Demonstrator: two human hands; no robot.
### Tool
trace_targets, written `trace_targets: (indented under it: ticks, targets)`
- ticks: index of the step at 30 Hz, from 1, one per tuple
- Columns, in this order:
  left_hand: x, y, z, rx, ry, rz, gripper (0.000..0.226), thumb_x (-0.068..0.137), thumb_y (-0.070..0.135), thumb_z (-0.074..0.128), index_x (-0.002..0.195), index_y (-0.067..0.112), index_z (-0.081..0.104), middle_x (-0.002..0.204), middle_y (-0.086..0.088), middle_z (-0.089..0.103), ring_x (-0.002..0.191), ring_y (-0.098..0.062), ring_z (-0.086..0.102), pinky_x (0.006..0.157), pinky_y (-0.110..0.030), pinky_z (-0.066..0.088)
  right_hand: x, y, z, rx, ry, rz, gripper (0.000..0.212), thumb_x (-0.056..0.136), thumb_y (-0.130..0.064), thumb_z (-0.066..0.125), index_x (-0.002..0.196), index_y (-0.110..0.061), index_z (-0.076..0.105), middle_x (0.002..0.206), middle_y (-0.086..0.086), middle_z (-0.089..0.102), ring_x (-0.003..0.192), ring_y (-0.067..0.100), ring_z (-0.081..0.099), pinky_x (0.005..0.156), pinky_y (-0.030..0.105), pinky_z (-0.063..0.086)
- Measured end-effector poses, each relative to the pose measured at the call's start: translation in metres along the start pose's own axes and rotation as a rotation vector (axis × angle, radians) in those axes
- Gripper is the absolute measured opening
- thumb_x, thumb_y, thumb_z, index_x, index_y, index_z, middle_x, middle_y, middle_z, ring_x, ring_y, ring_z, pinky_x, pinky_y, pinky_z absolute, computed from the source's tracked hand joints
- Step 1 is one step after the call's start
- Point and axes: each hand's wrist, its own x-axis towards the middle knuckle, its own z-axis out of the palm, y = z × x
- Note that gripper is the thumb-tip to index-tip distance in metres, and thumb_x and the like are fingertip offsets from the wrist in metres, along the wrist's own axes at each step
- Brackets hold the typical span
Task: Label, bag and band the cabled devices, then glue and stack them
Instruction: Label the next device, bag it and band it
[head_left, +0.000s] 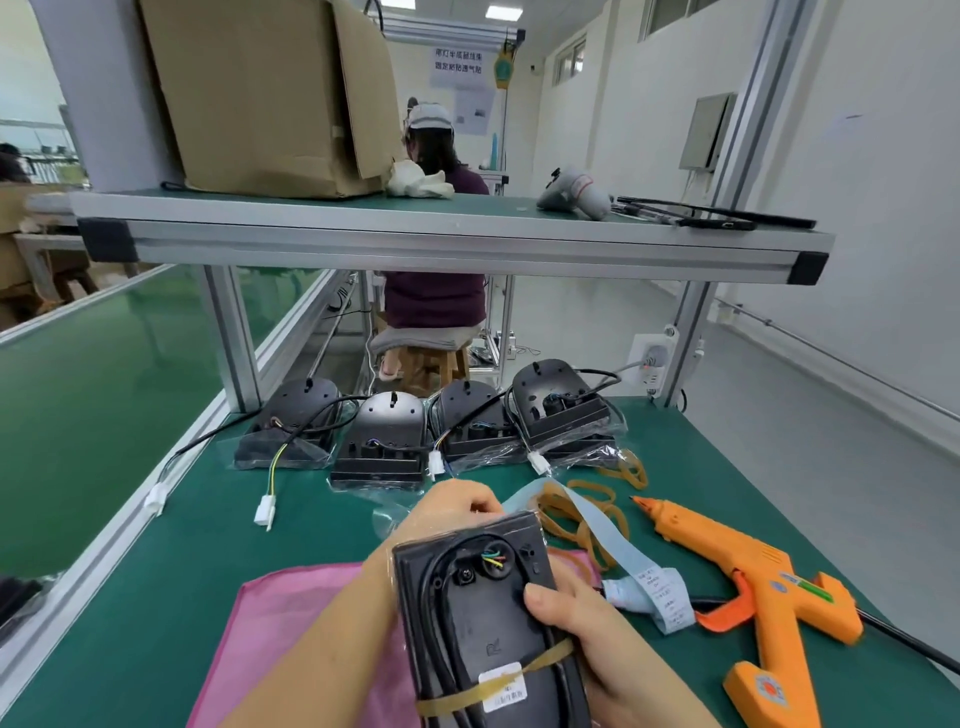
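I hold a black cabled device (483, 618) in a clear bag, with a white label and a tan rubber band around its near end. My left hand (452, 506) grips its far top edge. My right hand (576, 618) clasps its right side, thumb pressed on the face. Several bagged black devices (384, 441) with cables and white connectors stand in a row at the back of the green mat. Loose rubber bands (576, 519) and a strip of labels (654, 592) lie to the right. An orange glue gun (758, 582) rests at the far right.
A pink cloth (296, 623) lies under my forearms. An aluminium shelf (447, 239) overhead carries a cardboard box (270, 98) and tools. A green conveyor (93, 374) runs along the left. Another person sits on a stool (426, 358) beyond the bench.
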Motion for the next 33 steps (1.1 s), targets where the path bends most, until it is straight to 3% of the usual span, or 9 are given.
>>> trace_targets:
  ticks: [2,4,8,14,21,23,26,29,33]
  targets:
    - [0.0,-0.003,0.0,-0.17,0.087,-0.027,0.011,0.084,0.022,0.071,0.075,0.02,0.065,0.069,0.013,0.064,0.064,0.001,0.057,0.064,-0.014,0.045,0.002,-0.001,0.001,-0.012,0.043,0.004,0.071,0.064,-0.018,0.076,0.13,-0.002,0.054,0.126,0.027,0.06,0.12,0.047,0.054,0.105,0.057,0.041]
    - [0.002,-0.007,0.0,-0.278,0.164,-0.066,0.015,0.082,0.015,0.069,0.073,0.022,0.061,0.059,0.015,0.065,0.056,0.004,0.056,0.056,-0.008,0.042,0.002,0.0,0.003,0.007,0.057,0.035,0.073,0.061,-0.018,0.077,0.13,-0.003,0.054,0.125,0.026,0.061,0.118,0.045,0.057,0.104,0.055,0.043]
    - [0.0,-0.004,0.001,-0.305,0.164,-0.084,0.013,0.086,0.015,0.065,0.076,0.019,0.057,0.057,0.018,0.067,0.049,0.009,0.056,0.05,-0.004,0.037,0.004,0.004,0.006,-0.012,0.053,0.051,0.077,0.063,-0.015,0.075,0.134,0.0,0.049,0.131,0.029,0.056,0.126,0.048,0.049,0.11,0.061,0.032]
    - [-0.002,-0.005,0.002,-0.525,0.273,-0.192,0.011,0.088,-0.002,0.042,0.082,0.008,0.043,0.067,0.0,0.074,0.054,0.0,0.063,0.045,-0.009,0.041,0.0,0.003,0.006,-0.033,0.032,0.059,0.075,0.064,-0.014,0.072,0.135,-0.003,0.05,0.133,0.028,0.055,0.128,0.048,0.046,0.112,0.061,0.027]
    - [-0.008,-0.022,0.004,-0.656,0.43,-0.415,0.01,0.09,0.003,0.041,0.085,0.011,0.038,0.059,-0.011,0.065,0.053,-0.022,0.064,0.049,-0.027,0.052,-0.002,0.005,0.001,-0.091,-0.049,0.08,0.079,0.067,-0.018,0.072,0.139,-0.006,0.044,0.138,0.023,0.053,0.131,0.041,0.046,0.114,0.058,0.028]
    - [-0.007,-0.024,0.001,-0.569,0.454,-0.393,0.008,0.088,0.004,0.04,0.084,0.01,0.04,0.06,-0.009,0.069,0.054,-0.017,0.062,0.057,-0.034,0.051,-0.001,0.006,0.002,-0.116,-0.099,0.08,0.077,0.07,-0.018,0.07,0.142,-0.011,0.042,0.141,0.017,0.052,0.132,0.037,0.047,0.114,0.056,0.028]
    - [-0.011,-0.02,-0.009,-0.567,0.472,-0.317,0.012,0.083,0.001,0.038,0.08,0.012,0.04,0.062,-0.01,0.071,0.057,-0.016,0.056,0.058,-0.03,0.037,0.0,0.008,0.003,-0.118,-0.144,0.079,0.081,0.072,-0.017,0.069,0.146,-0.012,0.035,0.147,0.015,0.046,0.136,0.035,0.042,0.116,0.056,0.025]
    - [-0.02,-0.014,-0.02,-0.574,0.403,-0.276,0.013,0.083,0.002,0.043,0.08,0.014,0.044,0.074,-0.015,0.073,0.068,-0.019,0.065,0.059,-0.028,0.041,0.004,0.006,0.007,-0.122,-0.106,0.1,0.101,0.063,-0.018,0.079,0.15,-0.017,0.028,0.153,0.007,0.039,0.139,0.029,0.039,0.117,0.053,0.025]
    - [-0.036,-0.004,-0.023,-0.443,0.311,-0.159,0.01,0.08,0.015,0.06,0.079,0.013,0.05,0.08,-0.019,0.071,0.056,-0.011,0.056,0.059,-0.022,0.045,0.014,0.001,0.01,-0.138,-0.068,0.146,0.109,0.057,-0.016,0.08,0.151,-0.022,0.025,0.152,0.004,0.04,0.132,0.029,0.049,0.114,0.053,0.032]
